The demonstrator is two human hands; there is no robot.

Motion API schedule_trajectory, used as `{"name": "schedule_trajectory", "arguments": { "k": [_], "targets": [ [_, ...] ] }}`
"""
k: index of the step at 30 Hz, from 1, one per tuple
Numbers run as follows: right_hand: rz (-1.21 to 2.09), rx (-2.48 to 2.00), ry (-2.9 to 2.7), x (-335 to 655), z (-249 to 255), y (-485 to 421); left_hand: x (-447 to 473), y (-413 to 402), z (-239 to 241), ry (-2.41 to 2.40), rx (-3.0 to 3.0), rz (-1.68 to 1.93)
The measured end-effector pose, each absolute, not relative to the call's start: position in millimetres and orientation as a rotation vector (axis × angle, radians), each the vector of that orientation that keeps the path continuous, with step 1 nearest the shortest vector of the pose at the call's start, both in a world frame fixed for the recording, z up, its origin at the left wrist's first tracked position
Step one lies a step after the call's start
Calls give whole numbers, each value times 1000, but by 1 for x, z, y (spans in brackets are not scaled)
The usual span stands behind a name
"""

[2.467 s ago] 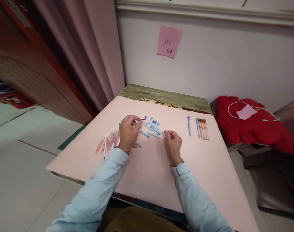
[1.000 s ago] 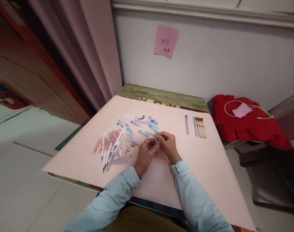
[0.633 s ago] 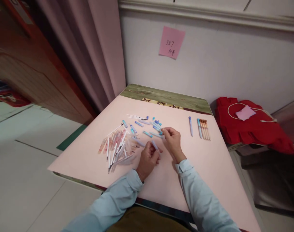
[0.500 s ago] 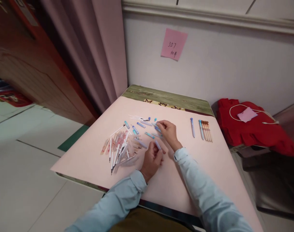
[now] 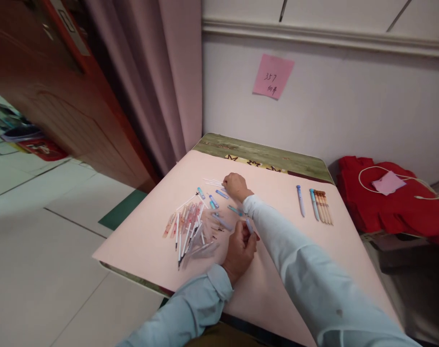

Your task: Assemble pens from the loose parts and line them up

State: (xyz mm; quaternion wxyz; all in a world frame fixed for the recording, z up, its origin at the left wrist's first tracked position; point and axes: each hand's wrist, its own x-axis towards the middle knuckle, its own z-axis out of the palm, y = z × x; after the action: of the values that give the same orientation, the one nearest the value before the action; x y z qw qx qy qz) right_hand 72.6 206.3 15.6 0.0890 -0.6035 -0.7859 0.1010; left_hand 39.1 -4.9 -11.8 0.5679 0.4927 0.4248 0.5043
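- The left hand (image 5: pixel 241 250) rests curled toward the near edge of the tabletop (image 5: pixel 262 154). Its thumb and fingers are closed round a short pale tube (image 5: pixel 248 225), which sticks up out of the grip.
- The right hand (image 5: pixel 235 185) is stretched out toward the far edge, its sleeve crossing just above the left hand. Its fingers are bent down onto the thin white refills (image 5: pixel 212 182) lying there. From where I stand I cannot tell whether it has pinched one or is only touching them.
- A second ago both hands were together at the tube in the middle of the pink sheet (image 5: pixel 150 241).
- Since then the right hand has let go and moved off, first over the blue parts (image 5: pixel 215 200) and now past them to the refills.
- The left hand has barely moved and has kept its hold throughout.
- So the tube is now carried by the left hand alone, held just clear of the sheet, while the right hand works among the loose pieces.
- The mixed pile (image 5: pixel 190 230) of refills and clear sleeves lies just left of the left hand, toward the left edge, much as it lay a moment ago.
- The row of whole pens (image 5: pixel 320 206) by the right edge is untouched, well apart from both hands.
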Motion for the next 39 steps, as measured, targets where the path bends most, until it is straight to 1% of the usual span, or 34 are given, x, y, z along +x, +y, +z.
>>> {"name": "schedule_trajectory", "arguments": {
  "k": [12,24,30,32,37,39],
  "targets": [
    [373,-1866,-2324,73,16,208,37,-5,-7,1013,1185,1175],
    [423,-1768,-2328,84,14,206,39,-4,-12,1038,1188,1156],
    [373,-1679,-2206,98,27,191,39,-4,-12,1050,1183,1162],
    [404,-1593,-2059,110,31,178,39,-3,-12,1053,1175,1167],
    [839,-1141,-1282,150,28,117,38,1,-14,1089,1190,1245],
    [919,-1072,-1081,161,26,88,38,2,-15,1107,1230,1256]
  ]
}}
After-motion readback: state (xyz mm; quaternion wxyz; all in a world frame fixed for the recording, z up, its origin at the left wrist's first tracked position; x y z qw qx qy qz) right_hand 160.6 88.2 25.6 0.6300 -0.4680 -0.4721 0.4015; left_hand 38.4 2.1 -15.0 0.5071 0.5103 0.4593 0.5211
